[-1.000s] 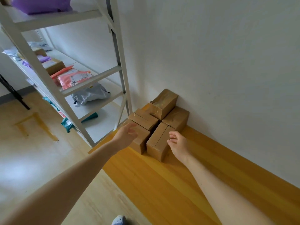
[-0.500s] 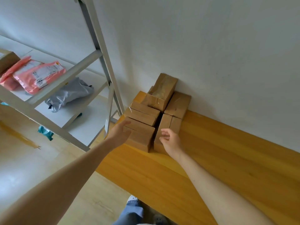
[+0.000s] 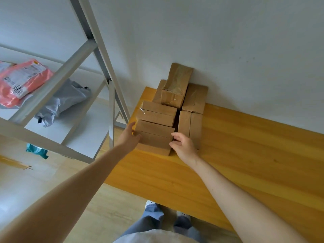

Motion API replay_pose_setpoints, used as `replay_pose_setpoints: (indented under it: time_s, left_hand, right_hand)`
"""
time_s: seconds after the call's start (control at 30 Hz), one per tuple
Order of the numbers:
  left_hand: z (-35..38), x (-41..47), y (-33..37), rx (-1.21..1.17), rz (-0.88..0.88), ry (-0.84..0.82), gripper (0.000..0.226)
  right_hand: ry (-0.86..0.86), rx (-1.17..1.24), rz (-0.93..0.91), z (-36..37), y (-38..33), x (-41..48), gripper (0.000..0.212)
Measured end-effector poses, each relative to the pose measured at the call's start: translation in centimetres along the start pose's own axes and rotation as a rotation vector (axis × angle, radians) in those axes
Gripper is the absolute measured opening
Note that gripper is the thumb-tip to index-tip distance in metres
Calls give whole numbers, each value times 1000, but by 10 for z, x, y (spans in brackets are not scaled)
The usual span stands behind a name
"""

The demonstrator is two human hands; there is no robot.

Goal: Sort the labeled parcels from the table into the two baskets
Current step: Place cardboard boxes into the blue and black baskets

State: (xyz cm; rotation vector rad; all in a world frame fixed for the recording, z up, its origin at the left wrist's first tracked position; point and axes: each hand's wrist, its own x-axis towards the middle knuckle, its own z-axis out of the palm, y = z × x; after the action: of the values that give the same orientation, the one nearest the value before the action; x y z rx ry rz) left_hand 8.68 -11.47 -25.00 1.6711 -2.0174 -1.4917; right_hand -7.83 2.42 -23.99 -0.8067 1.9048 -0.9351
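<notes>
The main risk we see is the pile shifting when one box comes out. The boxes [image 3: 192, 100] sit packed tight against each other in the far left corner of the table [image 3: 245, 155], hard up to the wall [image 3: 228, 50]. Pulling the front box [image 3: 155, 128] could drag the one behind it, and the top box [image 3: 177, 81], perched across the others, could tip down. The pile also lies just beside the table's left edge, so anything nudged sideways could drop to the floor by the shelf rack [image 3: 98, 50]. A squeeze from the two ends alone may slip on smooth cardboard and tape. We can read no label from here and neither basket is in view, so a wrong sort is possible unless the label is checked once the box is up. As for pose, both arms are stretched forward and down, bracketing the front box. Our left hand [image 3: 130, 135] lies against its left end, thumb raised and apart, fingers fairly straight on the cardboard. Our right hand [image 3: 184, 146] is at the right end with fingers half curled, in the gap beside the neighbouring box; whether they have actually pinched anything we cannot tell.
</notes>
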Motion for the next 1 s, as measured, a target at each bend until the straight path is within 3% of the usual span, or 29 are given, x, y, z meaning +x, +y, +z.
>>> replay_pose_setpoints:
  time_s: [0.33, 0.6, 0.7, 0.9, 1.0]
  left_hand:
    - [1, 9, -23, -37, -86, -38, 50]
    - [-9, -2, -29, -285, -87, 36, 35]
    - [-16, -8, -25, -359, -46, 90, 20]
    - [-22, -25, 3, -508, 32, 179, 21]
    - [-22, -39, 21, -538, 72, 187, 23]
  right_hand:
    - [41, 70, 117, 19, -4, -2, 52]
    - [24, 139, 157, 18, -7, -10, 66]
    - [5, 110, 113, 14, -13, -15, 66]
    - [17, 120, -35, -6, -34, -27, 79]
    - [53, 142, -103, -24, -39, -35, 74]
